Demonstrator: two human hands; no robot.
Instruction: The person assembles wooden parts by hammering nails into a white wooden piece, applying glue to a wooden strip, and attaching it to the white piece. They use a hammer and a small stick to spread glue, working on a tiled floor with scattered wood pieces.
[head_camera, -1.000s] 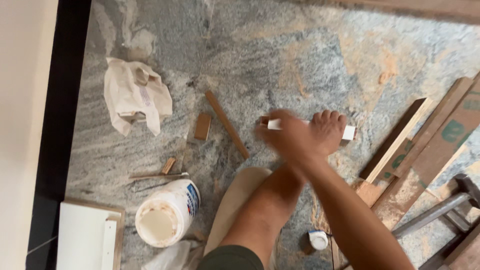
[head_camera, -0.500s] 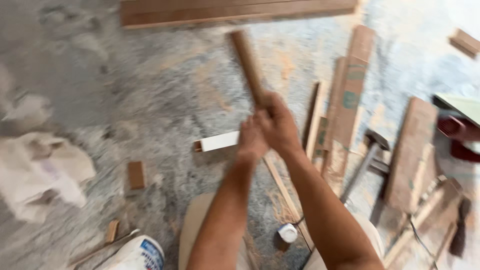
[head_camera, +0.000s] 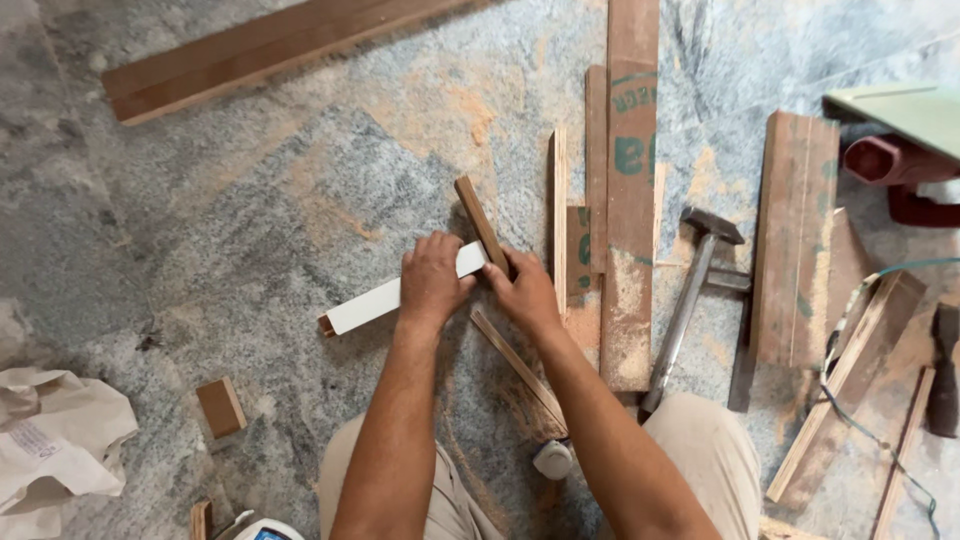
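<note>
The left hand (head_camera: 432, 282) lay with its fingers curled down over a white-faced strip (head_camera: 400, 292), pressing it flat against the grey stone floor (head_camera: 250, 230). The right hand (head_camera: 525, 292) was closed around the lower end of a short brown wooden strip (head_camera: 482, 225), which stood tilted up and away from the person, its foot meeting the right end of the white piece. The two hands were just beside each other, thumbs nearly touching. The white strip ran down-left from the hands, its brown cut end showing at the far tip. A thin wooden slat (head_camera: 515, 365) lay on the floor under the right forearm, and a small white cap (head_camera: 553, 459) sat near its lower end. To the right were narrow offcuts and a long plank (head_camera: 630, 200) dusted with sawdust, then a hammer (head_camera: 690, 300) lying beside it. A small wooden block (head_camera: 221, 406) rested well to the left, near crumpled paper (head_camera: 55, 435). A long dark board (head_camera: 270, 55) lay across the top.
</note>
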